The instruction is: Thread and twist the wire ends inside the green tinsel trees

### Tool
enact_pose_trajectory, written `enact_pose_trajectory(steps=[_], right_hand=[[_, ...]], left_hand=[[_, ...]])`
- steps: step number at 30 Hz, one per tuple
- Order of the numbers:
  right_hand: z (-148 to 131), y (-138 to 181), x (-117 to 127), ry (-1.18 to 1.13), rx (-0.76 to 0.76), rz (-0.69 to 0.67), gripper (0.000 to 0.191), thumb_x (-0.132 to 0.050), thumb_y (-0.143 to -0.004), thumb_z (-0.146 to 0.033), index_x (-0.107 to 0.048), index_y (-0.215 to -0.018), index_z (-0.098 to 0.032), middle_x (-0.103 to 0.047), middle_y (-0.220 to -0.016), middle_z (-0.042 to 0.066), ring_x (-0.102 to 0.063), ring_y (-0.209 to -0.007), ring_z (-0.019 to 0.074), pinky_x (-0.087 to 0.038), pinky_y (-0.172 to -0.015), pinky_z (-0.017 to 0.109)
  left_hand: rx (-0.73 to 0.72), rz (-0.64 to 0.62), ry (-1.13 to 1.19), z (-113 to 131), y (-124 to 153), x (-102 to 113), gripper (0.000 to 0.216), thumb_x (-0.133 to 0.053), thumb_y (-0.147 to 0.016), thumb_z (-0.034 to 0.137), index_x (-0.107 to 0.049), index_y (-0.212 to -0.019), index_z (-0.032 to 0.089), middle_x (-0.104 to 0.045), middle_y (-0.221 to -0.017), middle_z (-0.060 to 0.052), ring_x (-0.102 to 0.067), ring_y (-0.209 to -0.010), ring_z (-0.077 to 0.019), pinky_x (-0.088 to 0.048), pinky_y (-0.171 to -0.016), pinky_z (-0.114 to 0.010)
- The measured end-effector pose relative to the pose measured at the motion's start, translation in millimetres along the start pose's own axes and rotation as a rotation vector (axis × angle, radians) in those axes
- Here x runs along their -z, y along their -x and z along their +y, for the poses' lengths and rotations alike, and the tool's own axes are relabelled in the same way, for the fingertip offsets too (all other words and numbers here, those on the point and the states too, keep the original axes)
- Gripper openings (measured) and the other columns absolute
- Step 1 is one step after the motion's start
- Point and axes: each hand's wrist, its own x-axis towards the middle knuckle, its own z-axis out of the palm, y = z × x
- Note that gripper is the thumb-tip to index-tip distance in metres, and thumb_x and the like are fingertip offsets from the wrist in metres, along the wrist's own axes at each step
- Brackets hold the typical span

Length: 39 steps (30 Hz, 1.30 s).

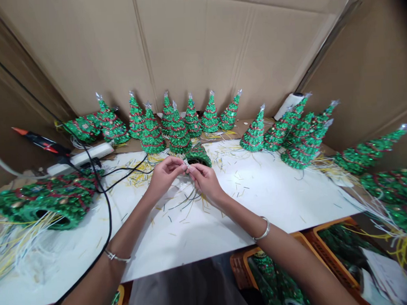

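My left hand (166, 174) and my right hand (205, 180) meet over the middle of the white table (261, 199). Both pinch a small clear, silvery piece (186, 163) between their fingertips; it resembles the stars on the tree tops, though its full shape is partly covered. Just behind my fingers a green tinsel Christmas tree (199, 151) lies on its side, its hollow base toward me. Thin dark wires (188, 195) spread on the table below my hands.
Several tinsel trees with silvery stars (178, 131) stand along the cardboard wall (190, 47). At left are a tool with an orange tip (42, 143), a power strip (81, 159), a black cable (106, 209) and a lying tree (50, 194). Wire clippings (136, 175) litter the table. Orange crates (334, 255) stand below.
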Motion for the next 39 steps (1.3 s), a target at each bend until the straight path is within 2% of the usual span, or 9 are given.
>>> enact_pose_trajectory(steps=[10,21,28,33,37,39], right_hand=[[-5,0,0,-0.111,-0.045,-0.027,0.032,-0.068,-0.079,-0.051,-0.064,-0.083,-0.019,-0.044,-0.059,-0.005,-0.031,-0.037,0.0050,-0.021,-0.035,0.024],[-5,0,1,-0.113,-0.011,-0.017,0.032,-0.066,-0.082,-0.047,-0.063,-0.083,-0.015,-0.046,-0.060,-0.006,-0.033,-0.033,0.0024,-0.019,-0.034,0.021],[-3,0,1,-0.074,-0.001,-0.015,0.033,-0.066,-0.082,-0.048,-0.064,-0.084,-0.015,-0.045,-0.058,-0.007,-0.033,-0.037,0.0030,-0.022,-0.036,0.020],[-5,1,1,-0.018,-0.004,-0.036,0.033,-0.065,-0.083,-0.047,-0.065,-0.083,-0.014,-0.044,-0.058,-0.006,-0.033,-0.042,0.0039,-0.022,-0.039,0.020],[-6,2,1,0.016,0.009,-0.051,0.033,-0.064,-0.083,-0.047,-0.066,-0.082,-0.014,-0.043,-0.057,-0.005,-0.033,-0.044,0.0048,-0.022,-0.039,0.020],[-6,2,3,0.023,0.006,-0.041,0.034,-0.064,-0.082,-0.048,-0.066,-0.081,-0.014,-0.043,-0.057,-0.005,-0.033,-0.044,0.0050,-0.021,-0.039,0.020]], left_hand=[[-0.010,0.015,-0.051,0,0,0,0.031,-0.078,-0.072,0.045,-0.064,-0.079,0.018,-0.067,-0.073,-0.001,-0.064,-0.065,-0.0142,-0.052,-0.065,-0.027],[-0.040,0.024,-0.063,-2,-1,1,0.028,-0.078,-0.072,0.040,-0.067,-0.079,0.016,-0.068,-0.070,-0.001,-0.062,-0.060,-0.0134,-0.050,-0.062,-0.026],[-0.095,0.017,-0.141,-1,3,-1,0.022,-0.073,-0.078,0.037,-0.068,-0.083,0.016,-0.068,-0.076,-0.002,-0.063,-0.065,-0.0133,-0.050,-0.064,-0.025],[-0.084,0.033,-0.157,-3,0,1,0.023,-0.074,-0.076,0.038,-0.067,-0.077,0.016,-0.066,-0.067,0.000,-0.061,-0.059,-0.0132,-0.048,-0.059,-0.025],[-0.037,-0.005,-0.141,-1,-4,7,0.025,-0.076,-0.073,0.040,-0.068,-0.076,0.016,-0.065,-0.063,-0.001,-0.060,-0.058,-0.0141,-0.048,-0.060,-0.026],[-0.045,0.039,-0.115,2,-7,16,0.026,-0.076,-0.072,0.040,-0.067,-0.075,0.016,-0.065,-0.064,-0.001,-0.059,-0.057,-0.0131,-0.048,-0.060,-0.026]])
